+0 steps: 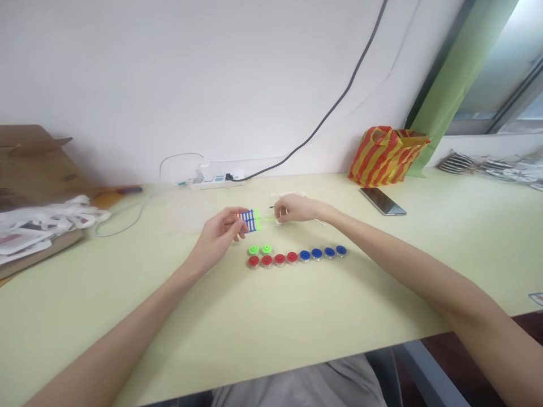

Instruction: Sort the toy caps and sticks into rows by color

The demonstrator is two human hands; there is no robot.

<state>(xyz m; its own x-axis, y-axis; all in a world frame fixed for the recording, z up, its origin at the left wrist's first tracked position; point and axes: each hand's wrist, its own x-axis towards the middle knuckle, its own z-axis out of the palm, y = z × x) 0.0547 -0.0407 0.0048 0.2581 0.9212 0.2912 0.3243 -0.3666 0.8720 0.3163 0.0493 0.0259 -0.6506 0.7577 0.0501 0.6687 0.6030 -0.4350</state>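
Note:
My left hand is closed on the edge of a small plastic lattice piece, blue with a bright green end on its right side. Fingers bent together in a pinch, my right hand is just right of that piece, over some thin white bits on the table. A faint light green strip shows between the two hands; what the right fingertips grip is too small to tell. In front of the hands are two green round caps, with a row of several red caps and several blue caps on clear bases.
A phone and a red-and-yellow striped bag stand at the back right. Along the wall lies a power strip with a black cable. Cardboard and white strapped items are at left.

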